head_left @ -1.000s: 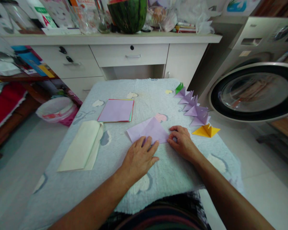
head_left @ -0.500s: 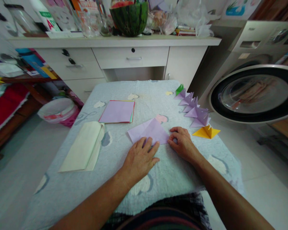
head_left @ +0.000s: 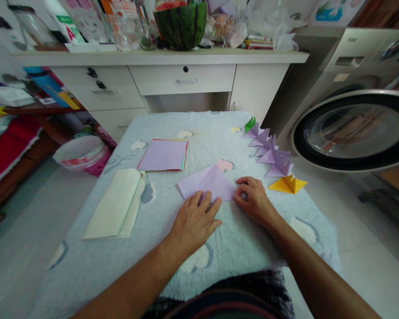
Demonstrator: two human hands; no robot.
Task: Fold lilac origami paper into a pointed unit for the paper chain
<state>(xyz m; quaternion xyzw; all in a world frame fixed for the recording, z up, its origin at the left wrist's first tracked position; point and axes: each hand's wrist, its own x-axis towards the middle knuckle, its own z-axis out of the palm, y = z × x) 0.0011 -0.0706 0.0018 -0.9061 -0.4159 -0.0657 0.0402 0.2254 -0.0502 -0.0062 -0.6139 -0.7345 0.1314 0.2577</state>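
A lilac paper sheet [head_left: 206,181], partly folded into a triangle, lies on the pale blue cloth-covered table [head_left: 173,248]. My left hand [head_left: 194,219] rests flat with its fingers stretched out, fingertips pressing the paper's near edge. My right hand [head_left: 254,199] has its fingers curled and pinches the paper's right corner against the table.
A stack of coloured square papers [head_left: 163,155] lies further back, a cream folded sheet [head_left: 118,204] at the left. A row of folded lilac paper pieces [head_left: 269,148] with a yellow one [head_left: 287,184] runs along the right edge. Beyond: a desk with drawers [head_left: 182,79], a washing machine door [head_left: 355,128], a pink basin [head_left: 81,153].
Both hands stay on the lilac paper; the left hand's fingers have shifted slightly. The view has tilted a little.
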